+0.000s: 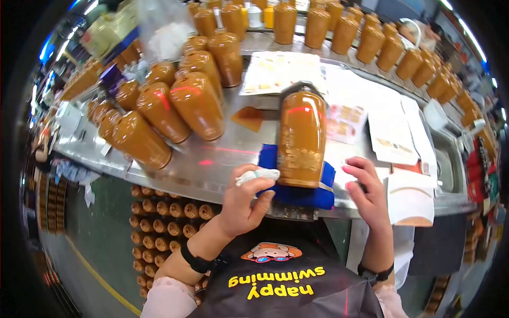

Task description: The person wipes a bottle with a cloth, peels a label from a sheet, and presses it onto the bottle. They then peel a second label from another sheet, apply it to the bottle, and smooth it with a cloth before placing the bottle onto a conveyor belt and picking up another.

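Observation:
A glossy brown bottle (302,138) lies on its side on a folded blue cloth (291,199), its base toward me and its neck end against a dark holder (303,87). My left hand (246,199) is closed on a bunched white cloth (257,176), just left of the bottle's base. To the right of the bottle, my right hand (367,191) hangs with fingers apart and curled, holding nothing. A small brown triangular piece (247,118) lies on the metal table to the left of the bottle.
Several brown bottles (199,106) stand on the table's left side. More bottles (347,33) line a conveyor at the back. Label sheets (347,123) and white papers (389,132) lie at right, near a metal sink (449,164). Below left sit rows of bottles (164,228).

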Tool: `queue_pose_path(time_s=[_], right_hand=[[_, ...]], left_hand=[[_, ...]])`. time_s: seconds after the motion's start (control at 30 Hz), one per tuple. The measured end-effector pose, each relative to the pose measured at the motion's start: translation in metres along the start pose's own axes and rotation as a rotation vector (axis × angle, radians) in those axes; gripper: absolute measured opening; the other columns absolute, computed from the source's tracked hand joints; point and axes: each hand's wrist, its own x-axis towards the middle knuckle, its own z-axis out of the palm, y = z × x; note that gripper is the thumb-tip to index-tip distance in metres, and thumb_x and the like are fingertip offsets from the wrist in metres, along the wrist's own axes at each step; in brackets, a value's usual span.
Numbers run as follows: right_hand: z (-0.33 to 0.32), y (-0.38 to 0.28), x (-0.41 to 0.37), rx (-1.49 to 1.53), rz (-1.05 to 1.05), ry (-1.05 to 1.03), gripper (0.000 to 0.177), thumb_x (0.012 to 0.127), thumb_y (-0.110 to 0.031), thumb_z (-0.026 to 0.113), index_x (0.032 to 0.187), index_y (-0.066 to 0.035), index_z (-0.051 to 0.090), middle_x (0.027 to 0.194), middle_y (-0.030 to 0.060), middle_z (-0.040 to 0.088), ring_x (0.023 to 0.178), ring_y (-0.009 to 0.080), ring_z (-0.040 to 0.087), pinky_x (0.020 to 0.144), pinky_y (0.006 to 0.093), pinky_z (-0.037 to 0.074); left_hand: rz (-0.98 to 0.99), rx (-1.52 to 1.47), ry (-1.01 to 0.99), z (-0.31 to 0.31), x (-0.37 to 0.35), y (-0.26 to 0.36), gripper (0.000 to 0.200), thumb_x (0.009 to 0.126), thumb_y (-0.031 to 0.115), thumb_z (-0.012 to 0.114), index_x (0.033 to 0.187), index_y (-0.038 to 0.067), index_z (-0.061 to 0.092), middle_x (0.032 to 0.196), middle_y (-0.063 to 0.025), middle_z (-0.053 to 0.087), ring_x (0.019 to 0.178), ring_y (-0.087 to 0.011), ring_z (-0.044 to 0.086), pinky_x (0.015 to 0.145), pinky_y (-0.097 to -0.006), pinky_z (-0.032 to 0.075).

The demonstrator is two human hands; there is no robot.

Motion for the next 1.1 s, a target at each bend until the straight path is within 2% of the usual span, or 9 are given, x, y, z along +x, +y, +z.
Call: queue_pose_path(time_s=[0.1,0.17,0.23,0.27,0.47,0.67,0.77,0.87,1.1], right_hand=[[0.007,-0.008,0.008,-0.008,-0.056,-0.148,0.036,0.079,-0.011,0.073,0.113,-0.002,0.065,0.124,0.0148,0.051,0.114,0.0273,0.054,0.093,0.036,0.045],[0.012,-0.015,0.011,0.004,0.002,-0.199,0.042,0.075,-0.017,0.078,0.112,-0.001,0.064,0.123,0.0173,0.05,0.115,0.0334,0.052,0.096,0.0411,0.045],[0.017,-0.011,0.015,-0.116,-0.053,-0.233,0.043,0.075,-0.018,0.078,0.112,-0.001,0.063,0.123,0.0184,0.049,0.114,0.0357,0.051,0.096,0.0427,0.044],[0.02,-0.012,0.015,-0.091,-0.05,-0.219,0.039,0.075,-0.017,0.078,0.106,0.0,0.061,0.123,0.0194,0.049,0.115,0.0365,0.049,0.096,0.0435,0.043],[0.023,-0.006,0.019,-0.094,-0.101,-0.201,0.023,0.075,-0.01,0.074,0.092,-0.004,0.059,0.117,0.017,0.05,0.113,0.0343,0.048,0.097,0.0419,0.042],[0.005,-0.006,0.02,0.218,0.062,-0.347,0.017,0.076,-0.01,0.072,0.083,-0.008,0.057,0.115,0.009,0.049,0.112,0.0231,0.048,0.1,0.0351,0.036],[-0.001,-0.007,0.019,0.36,0.136,-0.401,0.015,0.077,-0.01,0.072,0.082,-0.008,0.057,0.115,0.0069,0.048,0.109,0.0182,0.046,0.099,0.0333,0.035],[-0.003,0.001,0.018,0.353,0.091,-0.41,0.013,0.083,-0.012,0.071,0.084,-0.005,0.06,0.11,0.0074,0.048,0.106,0.0186,0.047,0.093,0.0302,0.04],[-0.004,0.005,0.016,0.467,0.176,-0.401,0.016,0.089,-0.019,0.069,0.085,-0.006,0.059,0.107,0.0065,0.048,0.101,0.0171,0.046,0.09,0.0276,0.04]], left_hand=[[0.035,-0.014,-0.001,0.006,0.0,-0.001,0.027,0.082,0.0,0.069,0.106,0.009,0.06,0.1,-0.0142,0.065,0.1,-0.0332,0.058,0.084,-0.0395,0.05],[0.052,-0.018,-0.019,0.007,0.001,-0.001,0.026,0.083,0.0,0.069,0.105,0.009,0.06,0.099,-0.0141,0.064,0.1,-0.0323,0.058,0.082,-0.0385,0.05],[0.064,-0.018,-0.039,0.008,0.003,0.0,0.025,0.083,0.0,0.069,0.105,0.01,0.061,0.1,-0.0147,0.063,0.099,-0.0315,0.058,0.082,-0.0385,0.05],[0.071,-0.016,-0.048,0.008,0.003,0.0,0.024,0.083,0.001,0.069,0.104,0.01,0.061,0.1,-0.0149,0.063,0.099,-0.0311,0.058,0.082,-0.0385,0.05],[0.143,-0.001,-0.101,0.006,0.013,0.003,0.029,0.079,0.001,0.072,0.104,0.013,0.062,0.105,-0.0148,0.059,0.098,-0.0298,0.057,0.08,-0.0372,0.05],[0.32,0.046,-0.182,0.009,0.021,-0.004,0.033,0.07,0.004,0.074,0.099,0.016,0.065,0.109,-0.0071,0.06,0.097,-0.0245,0.053,0.076,-0.0362,0.048],[0.43,0.085,-0.258,0.008,0.035,-0.003,0.029,0.071,0.01,0.074,0.097,0.018,0.064,0.11,-0.0027,0.061,0.098,-0.0231,0.05,0.078,-0.0361,0.045],[0.454,0.094,-0.307,0.01,0.044,0.0,0.028,0.069,0.015,0.072,0.095,0.019,0.064,0.108,0.0013,0.062,0.099,-0.0217,0.049,0.081,-0.0352,0.043],[0.589,0.175,-0.356,0.015,0.057,0.003,0.02,0.07,0.02,0.068,0.09,0.02,0.062,0.098,0.0047,0.064,0.1,-0.019,0.049,0.085,-0.0348,0.042]])
